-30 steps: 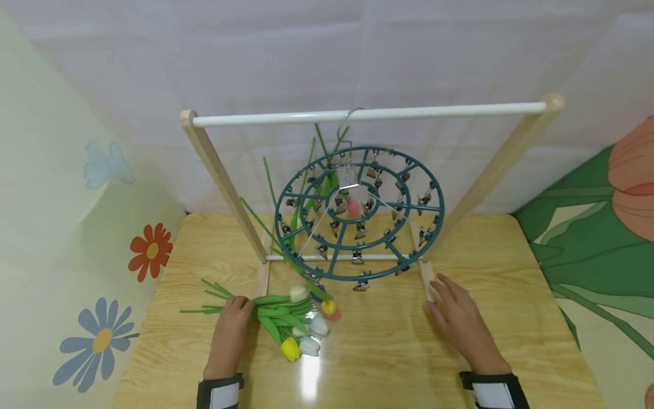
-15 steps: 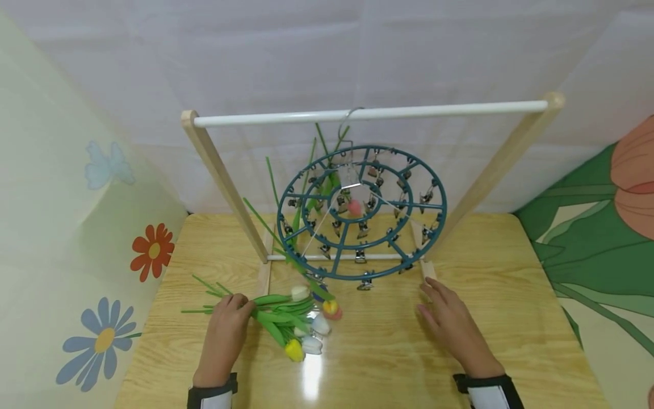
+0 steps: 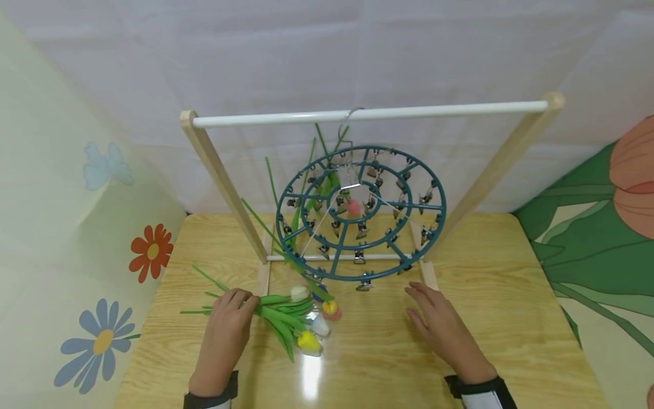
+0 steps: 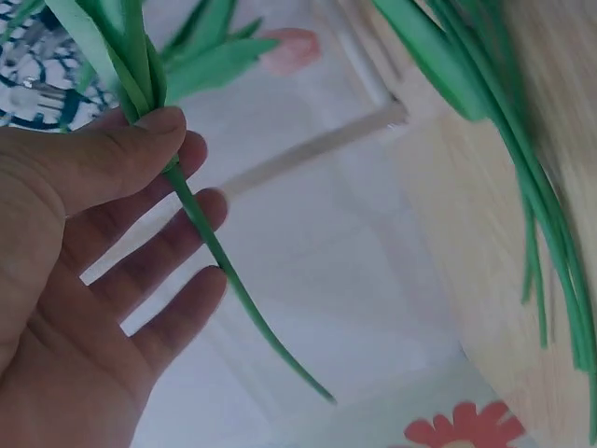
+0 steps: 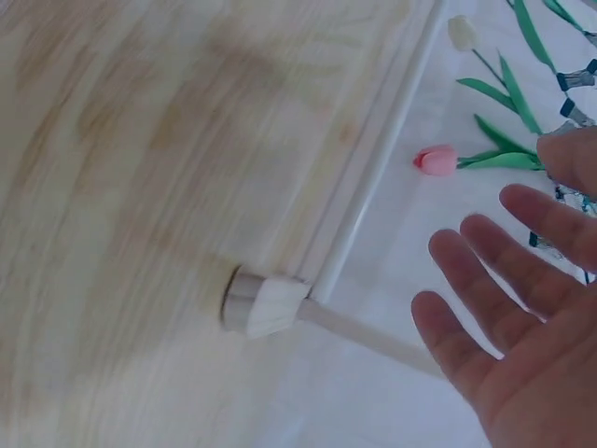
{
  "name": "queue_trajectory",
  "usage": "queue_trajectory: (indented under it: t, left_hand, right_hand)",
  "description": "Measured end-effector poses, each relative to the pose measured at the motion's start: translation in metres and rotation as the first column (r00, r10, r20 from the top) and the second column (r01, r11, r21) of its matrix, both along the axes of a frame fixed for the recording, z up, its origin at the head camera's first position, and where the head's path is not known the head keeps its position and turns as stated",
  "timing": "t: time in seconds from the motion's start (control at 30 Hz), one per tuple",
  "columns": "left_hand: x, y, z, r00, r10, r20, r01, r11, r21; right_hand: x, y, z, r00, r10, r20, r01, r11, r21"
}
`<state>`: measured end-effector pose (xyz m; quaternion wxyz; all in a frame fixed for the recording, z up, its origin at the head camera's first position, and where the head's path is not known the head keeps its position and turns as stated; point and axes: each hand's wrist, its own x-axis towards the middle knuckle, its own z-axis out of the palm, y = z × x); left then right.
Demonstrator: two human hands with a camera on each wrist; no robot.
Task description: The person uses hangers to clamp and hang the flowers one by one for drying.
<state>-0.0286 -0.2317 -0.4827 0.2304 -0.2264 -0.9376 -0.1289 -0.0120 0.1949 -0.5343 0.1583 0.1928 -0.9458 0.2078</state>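
My left hand [image 3: 227, 329] pinches a tulip's green stem [image 4: 201, 219] between thumb and forefinger, just below its leaves; the other fingers spread loosely behind it. In the head view this appears to be the yellow tulip [image 3: 309, 342]. Other tulips lie bunched on the table beside it, among them a white tulip [image 3: 300, 293]. My right hand [image 3: 444, 329] hovers over the table with its fingers apart, holding nothing. Above and between the hands hangs a round green clip hanger [image 3: 352, 278]. Several tulips hang from its left and back clips, including a pink tulip [image 5: 437, 161].
A wooden rack with a white top rail [image 3: 286, 118] carries the hanger by a hook. Its right post [image 3: 490, 165] and left post [image 3: 225, 184] stand on feet on the wooden table [image 3: 511, 318]. A white cloth [image 3: 255, 51] forms the back wall.
The left hand has turned slightly and shifted the yellow tulip to the right, over the white ones. My right hand has moved left, away from the rack's right foot.
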Motion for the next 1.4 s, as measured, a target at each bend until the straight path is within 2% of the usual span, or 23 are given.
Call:
queue_trajectory:
  t: [0.13,0.33,0.5,0.67,0.8,0.93,1.03,1.1,1.13,1.17,1.23,1.27,1.3,1.33,1.37,1.4]
  left_hand:
    - [0.001,0.015,-0.004,0.999,-0.05,-0.008,0.05,0.999,0.006]
    - [0.004,0.05,-0.015,0.994,-0.099,0.047,0.101,0.994,-0.036]
    - [0.005,0.078,-0.024,0.987,-0.16,0.032,0.161,0.986,-0.039]
    - [0.005,0.103,-0.029,0.971,-0.239,0.028,0.238,0.971,0.029]
    - [0.006,0.115,-0.03,0.957,-0.289,0.029,0.286,0.954,0.084]
    - [0.008,0.123,-0.03,0.954,-0.294,-0.052,0.298,0.947,0.119]
    - [0.01,0.128,-0.033,0.933,-0.294,-0.206,0.333,0.922,0.195]
    - [0.013,0.131,-0.036,0.914,-0.298,-0.277,0.372,0.887,0.274]
    - [0.015,0.133,-0.039,0.909,-0.302,-0.287,0.388,0.864,0.32]
    - [0.017,0.135,-0.041,0.91,-0.305,-0.282,0.397,0.839,0.372]
    - [0.021,0.139,-0.046,0.932,-0.316,-0.178,0.362,0.779,0.512]
    - [0.023,0.142,-0.048,0.935,-0.342,-0.098,0.33,0.728,0.601]
    - [0.025,0.145,-0.05,0.929,-0.369,-0.007,0.271,0.668,0.693]
    - [0.027,0.148,-0.051,0.913,-0.403,0.07,0.203,0.595,0.778]
    - [0.028,0.15,-0.052,0.89,-0.44,0.119,0.138,0.509,0.85]
    - [0.029,0.154,-0.052,0.863,-0.481,0.153,0.069,0.412,0.909]
  right_hand:
    - [0.002,-0.007,0.006,0.998,0.05,-0.026,-0.05,0.999,0.001]
    - [0.004,-0.023,0.016,0.987,0.145,-0.065,-0.144,0.989,0.01]
    - [0.007,-0.043,0.023,0.98,0.201,0.008,-0.201,0.98,-0.001]
    - [0.006,-0.056,0.022,0.968,0.243,0.054,-0.243,0.97,-0.007]
    - [0.008,-0.057,0.02,0.969,0.233,0.086,-0.232,0.972,-0.03]
    - [0.009,-0.054,0.016,0.972,0.192,0.136,-0.182,0.98,-0.079]
    - [0.008,-0.052,0.012,0.979,0.156,0.129,-0.139,0.981,-0.134]
    - [0.007,-0.05,0.011,0.985,0.143,0.094,-0.125,0.976,-0.177]
    - [0.007,-0.05,0.011,0.987,0.146,0.072,-0.129,0.971,-0.203]
    - [0.007,-0.049,0.011,0.987,0.154,0.055,-0.137,0.963,-0.233]
    - [0.007,-0.048,0.012,0.984,0.175,0.027,-0.16,0.944,-0.288]
    - [0.007,-0.048,0.012,0.982,0.189,0.022,-0.173,0.933,-0.317]
    - [0.006,-0.048,0.013,0.978,0.207,0.022,-0.187,0.919,-0.347]
    - [0.006,-0.048,0.014,0.973,0.228,0.021,-0.203,0.904,-0.375]
    - [0.006,-0.049,0.014,0.968,0.248,0.026,-0.217,0.889,-0.404]
    - [0.005,-0.05,0.015,0.963,0.267,0.027,-0.23,0.873,-0.429]
